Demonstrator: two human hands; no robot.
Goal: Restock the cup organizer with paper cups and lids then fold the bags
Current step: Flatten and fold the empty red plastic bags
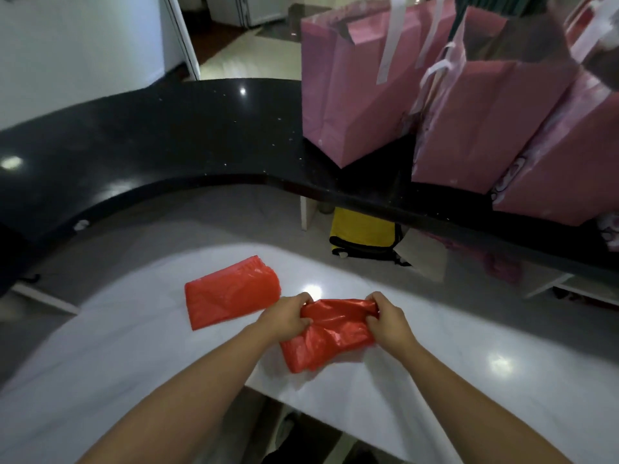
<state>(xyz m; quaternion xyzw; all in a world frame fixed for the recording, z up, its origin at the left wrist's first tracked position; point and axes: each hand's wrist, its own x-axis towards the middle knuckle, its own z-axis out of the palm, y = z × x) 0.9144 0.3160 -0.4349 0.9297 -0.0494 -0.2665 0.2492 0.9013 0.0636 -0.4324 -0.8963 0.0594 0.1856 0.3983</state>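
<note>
Both hands on the red bag (326, 333) at 6 o'clock on the white counter (469, 363): left hand (284, 318) and right hand (388, 321) each pinching its top edge; folded red bag (231, 291) just beside at 9 o'clock; 3 pink paper bags (355, 88) upright at 1 o'clock

We count two red plastic bags (232, 291) (330, 333) on the white counter, three pink paper bags (351, 85) (482, 122) (566, 155) (white-handled) on the black one, and one yellow bag (363, 234) below.
</note>
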